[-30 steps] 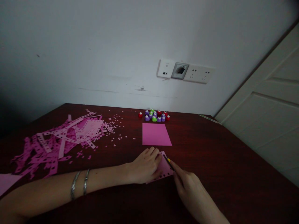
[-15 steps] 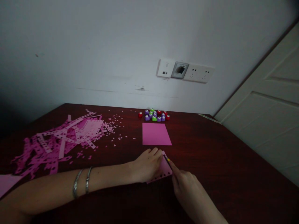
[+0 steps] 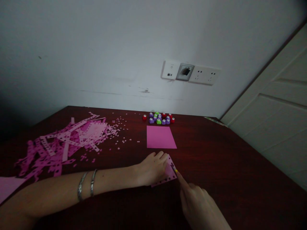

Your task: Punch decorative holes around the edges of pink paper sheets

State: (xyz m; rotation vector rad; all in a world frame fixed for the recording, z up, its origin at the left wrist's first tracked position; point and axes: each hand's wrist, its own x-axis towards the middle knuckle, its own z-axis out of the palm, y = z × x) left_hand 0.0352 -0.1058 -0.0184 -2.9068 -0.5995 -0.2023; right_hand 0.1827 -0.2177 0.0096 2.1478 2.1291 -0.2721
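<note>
Two metal bracelets [image 3: 93, 182] circle the left forearm [image 3: 115, 179]; one plain pink paper square [image 3: 161, 137] lies mid-frame on the table [image 3: 211, 153]. At lower centre, the left hand [image 3: 153, 169], palm down, rests on one hole-edged pink sheet [image 3: 170, 173], its grip indeterminable; the right hand [image 3: 195, 198], forefinger [image 3: 181, 180] extended, clamps one slim tool [image 3: 176, 171] at the sheet's right edge.

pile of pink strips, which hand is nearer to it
Left: the left hand is on the holed sheet, right of the pile; the right hand is farther right, at the sheet's edge.
</note>
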